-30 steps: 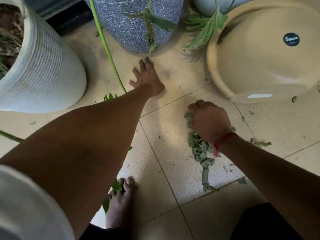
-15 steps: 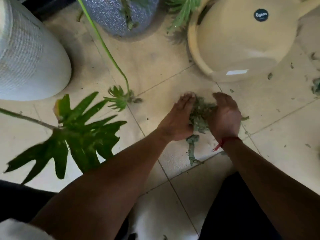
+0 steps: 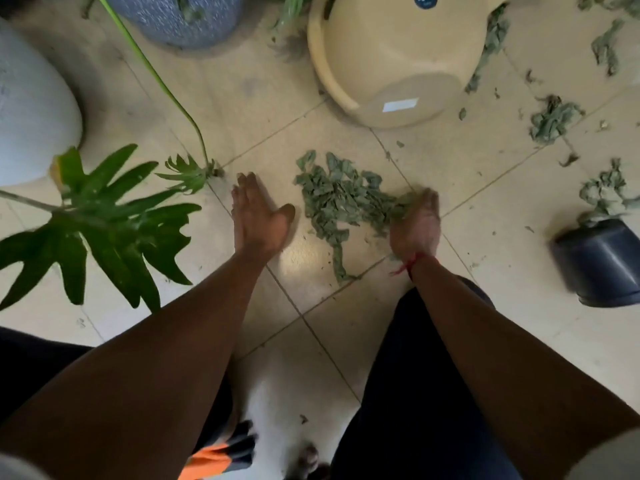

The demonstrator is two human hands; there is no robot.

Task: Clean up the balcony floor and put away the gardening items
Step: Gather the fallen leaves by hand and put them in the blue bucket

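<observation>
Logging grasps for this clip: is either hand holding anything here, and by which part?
Left hand lies flat on the floor, holding nothing. Right hand meets the leaf pile at its right edge; blur hides any grip.

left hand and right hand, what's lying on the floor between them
A pile of leaf clippings, touching the right hand, apart from the left hand; head view.

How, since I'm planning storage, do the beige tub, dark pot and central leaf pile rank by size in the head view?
1. beige tub
2. leaf pile and dark pot, about alike; the pot is cropped.
</observation>
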